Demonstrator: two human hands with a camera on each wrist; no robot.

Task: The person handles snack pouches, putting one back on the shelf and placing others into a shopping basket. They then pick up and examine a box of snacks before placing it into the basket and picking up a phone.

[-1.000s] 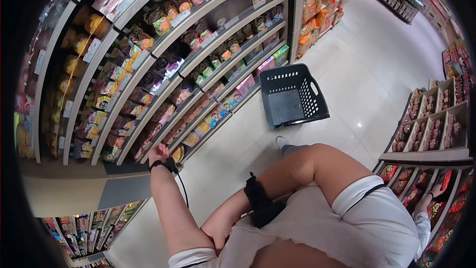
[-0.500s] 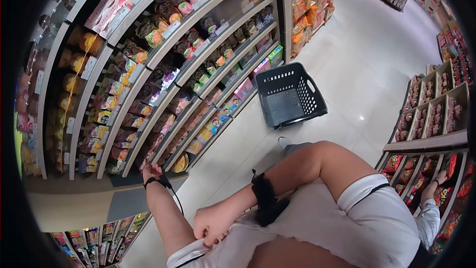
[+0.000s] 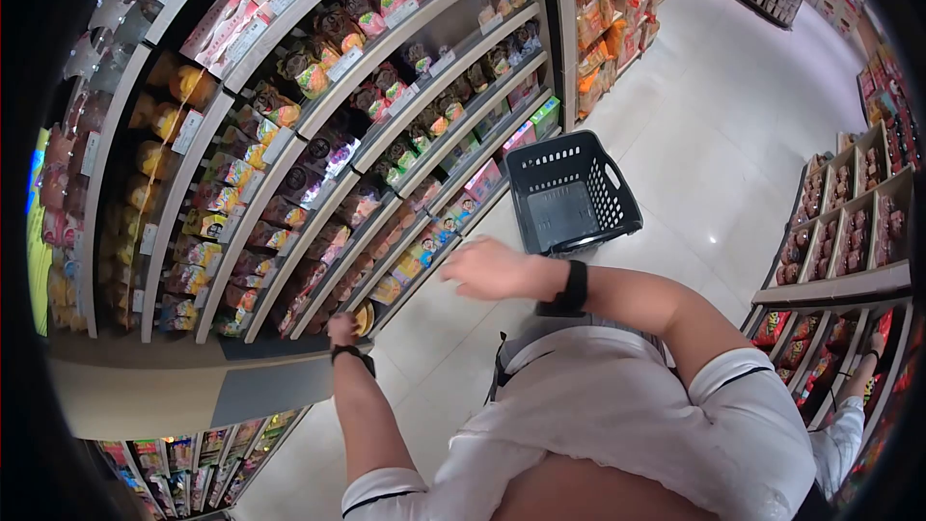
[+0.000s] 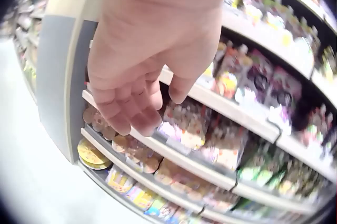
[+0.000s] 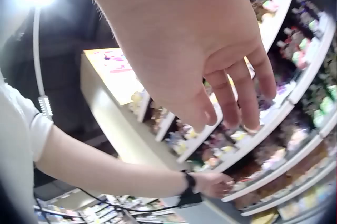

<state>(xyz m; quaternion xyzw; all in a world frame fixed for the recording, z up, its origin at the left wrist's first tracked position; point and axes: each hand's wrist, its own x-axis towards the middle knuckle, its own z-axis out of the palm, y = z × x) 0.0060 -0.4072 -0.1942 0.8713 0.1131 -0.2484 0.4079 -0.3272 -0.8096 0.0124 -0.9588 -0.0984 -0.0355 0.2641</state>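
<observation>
The right hand has risen from the lap toward the shelves, fingers spread, empty; the left hand stays low beside the snack packets, loosely curled, holding nothing; the basket waits on the floor.

White dark-trimmed shirt, black wristbands, seemingly cabled

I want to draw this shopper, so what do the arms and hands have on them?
No gloves anywhere. The left hand has a black strap at the wrist, and the right hand has a wider black band. The shirt is white, with short sleeves that have a thin dark line near the hem.
</observation>
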